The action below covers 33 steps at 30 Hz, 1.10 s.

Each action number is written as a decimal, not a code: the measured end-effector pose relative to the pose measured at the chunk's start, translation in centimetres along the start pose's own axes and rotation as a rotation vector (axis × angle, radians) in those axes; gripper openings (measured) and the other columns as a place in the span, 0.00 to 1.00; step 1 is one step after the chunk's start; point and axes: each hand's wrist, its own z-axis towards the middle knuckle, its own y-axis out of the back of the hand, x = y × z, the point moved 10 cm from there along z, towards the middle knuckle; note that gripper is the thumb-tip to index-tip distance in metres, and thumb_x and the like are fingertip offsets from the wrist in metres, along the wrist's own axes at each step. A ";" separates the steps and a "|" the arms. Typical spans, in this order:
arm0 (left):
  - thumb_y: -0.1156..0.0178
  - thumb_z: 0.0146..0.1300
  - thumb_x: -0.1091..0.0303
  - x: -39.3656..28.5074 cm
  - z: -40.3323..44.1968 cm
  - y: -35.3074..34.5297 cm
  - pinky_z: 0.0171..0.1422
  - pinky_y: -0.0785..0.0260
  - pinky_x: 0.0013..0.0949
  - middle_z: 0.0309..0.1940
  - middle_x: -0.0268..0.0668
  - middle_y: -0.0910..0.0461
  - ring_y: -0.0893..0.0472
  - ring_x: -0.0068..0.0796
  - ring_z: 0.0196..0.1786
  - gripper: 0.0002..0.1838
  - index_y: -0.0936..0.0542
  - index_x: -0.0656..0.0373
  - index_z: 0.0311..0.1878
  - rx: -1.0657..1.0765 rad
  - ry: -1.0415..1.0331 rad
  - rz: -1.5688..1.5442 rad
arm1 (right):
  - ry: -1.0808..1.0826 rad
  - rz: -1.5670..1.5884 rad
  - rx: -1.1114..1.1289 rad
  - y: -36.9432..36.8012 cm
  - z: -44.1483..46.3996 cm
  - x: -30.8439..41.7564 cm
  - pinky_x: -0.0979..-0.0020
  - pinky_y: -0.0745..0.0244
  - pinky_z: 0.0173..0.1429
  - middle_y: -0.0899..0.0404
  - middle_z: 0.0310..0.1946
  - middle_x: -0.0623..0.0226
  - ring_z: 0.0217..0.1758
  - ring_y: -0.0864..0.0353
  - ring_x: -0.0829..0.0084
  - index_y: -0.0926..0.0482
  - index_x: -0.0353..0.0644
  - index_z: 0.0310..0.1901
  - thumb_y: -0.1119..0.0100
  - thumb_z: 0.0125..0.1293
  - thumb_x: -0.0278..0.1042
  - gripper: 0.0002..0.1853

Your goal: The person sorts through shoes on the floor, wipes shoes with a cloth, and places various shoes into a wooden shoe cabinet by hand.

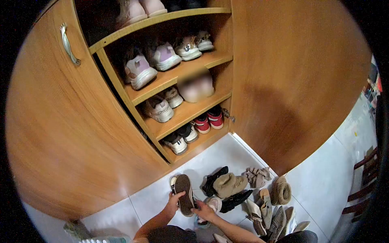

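- Shoe (184, 189) is up off the bottom of view, at 6 o'clock from the shelves (194, 108), brown sole facing the camera.
- Left hand (175, 201): at the shoe's 8 o'clock, closed on its edge, thumb over the sole.
- Right hand (206, 211): at 4 o'clock, fingers at the near end's edge, looks like contact. Can't tell how firm, or if they close on anything.
- Cream shoe (173, 183) sits just behind at 10 o'clock, partly hidden. Can't tell whether the left hand carries it too.
- Around: black boot (210, 183) at 2, tan boot (230, 184) between 2 and 3, flats (265, 208) past 3. All near each other on the floor (150, 198).
- Handling, my view: let the left carry the weight, right steady the near end. Grip sides rather than sole; less dirt on the fingers.
- Turn it toward 9, where bare tile gives room; 3 is crowded, easy to knock the boots.
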 end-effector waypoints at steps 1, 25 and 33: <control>0.30 0.42 0.71 -1.0 -1.6 -0.8 0.53 0.34 0.55 0.53 0.50 0.35 0.29 0.46 0.54 0.54 0.61 0.58 0.64 -0.027 -0.045 -0.061 | 0.012 -0.002 -0.010 0.4 0.0 1.0 0.63 0.33 0.55 0.26 0.49 0.50 0.52 0.26 0.54 0.39 0.42 0.62 0.45 0.56 0.55 0.36; 0.46 0.58 0.47 3.1 3.8 -2.8 0.42 0.30 0.35 0.40 0.33 0.24 0.26 0.29 0.40 0.22 0.27 0.51 0.50 0.348 0.098 -0.042 | -0.234 0.413 0.001 1.8 0.3 0.0 0.67 0.33 0.55 0.24 0.46 0.53 0.51 0.25 0.62 0.29 0.34 0.53 0.41 0.46 0.66 0.43; 0.47 0.61 0.57 -0.9 -4.9 -6.1 0.54 0.30 0.41 0.50 0.39 0.28 0.25 0.37 0.49 0.25 0.37 0.56 0.58 0.506 -0.048 -0.009 | -0.156 0.101 -0.219 3.4 -3.5 2.9 0.59 0.33 0.54 0.30 0.45 0.39 0.49 0.29 0.44 0.28 0.34 0.48 0.41 0.45 0.67 0.40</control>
